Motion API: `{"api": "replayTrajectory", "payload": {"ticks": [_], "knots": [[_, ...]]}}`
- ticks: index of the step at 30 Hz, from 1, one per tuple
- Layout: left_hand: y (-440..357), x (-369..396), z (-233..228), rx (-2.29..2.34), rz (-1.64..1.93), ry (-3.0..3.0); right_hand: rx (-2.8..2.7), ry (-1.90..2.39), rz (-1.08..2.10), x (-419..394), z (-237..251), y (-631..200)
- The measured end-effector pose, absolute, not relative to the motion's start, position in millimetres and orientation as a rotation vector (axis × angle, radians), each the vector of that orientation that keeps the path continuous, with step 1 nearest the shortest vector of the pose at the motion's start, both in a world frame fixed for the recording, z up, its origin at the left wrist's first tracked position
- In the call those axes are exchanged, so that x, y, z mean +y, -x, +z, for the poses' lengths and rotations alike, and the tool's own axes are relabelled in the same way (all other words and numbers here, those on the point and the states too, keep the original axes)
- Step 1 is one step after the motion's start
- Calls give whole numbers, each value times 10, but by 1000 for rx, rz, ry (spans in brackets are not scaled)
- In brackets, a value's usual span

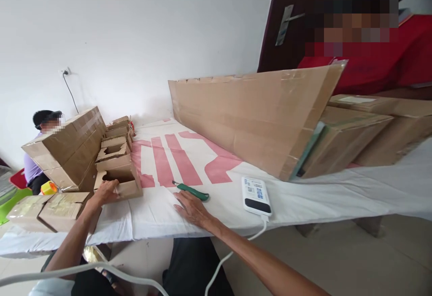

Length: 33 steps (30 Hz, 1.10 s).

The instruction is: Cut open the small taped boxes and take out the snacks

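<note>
open box (131,189) stands between taped boxes (62,206) and green cutter (191,191).

1. This looks like a plain room in use as a makeshift workroom.
2. White wall (135,26), plugged socket (65,71), dark door (293,48) and pale floor (337,260) show an ordinary interior.
3. A cloth-covered table (320,201) bears cardboard boxes (130,190) and a green cutter (194,192), suggesting handwork.
</note>
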State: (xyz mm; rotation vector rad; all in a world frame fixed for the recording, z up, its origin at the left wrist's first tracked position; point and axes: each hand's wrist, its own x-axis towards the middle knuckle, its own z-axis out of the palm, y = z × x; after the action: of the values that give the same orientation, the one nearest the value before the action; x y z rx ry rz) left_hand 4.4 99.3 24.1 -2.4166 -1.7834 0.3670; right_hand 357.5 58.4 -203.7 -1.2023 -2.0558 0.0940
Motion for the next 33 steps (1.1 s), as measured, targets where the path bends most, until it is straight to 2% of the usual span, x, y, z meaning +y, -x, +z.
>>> {"api": "replayTrajectory", "payload": {"ticks": [14,33], "knots": [[499,1787,196,-1935,267,2230,-2062,1210,85,572,-2060,-3597],[607,1563,142,-2104,94,2118,-2091,1229,156,537,-2050,-3606]]}}
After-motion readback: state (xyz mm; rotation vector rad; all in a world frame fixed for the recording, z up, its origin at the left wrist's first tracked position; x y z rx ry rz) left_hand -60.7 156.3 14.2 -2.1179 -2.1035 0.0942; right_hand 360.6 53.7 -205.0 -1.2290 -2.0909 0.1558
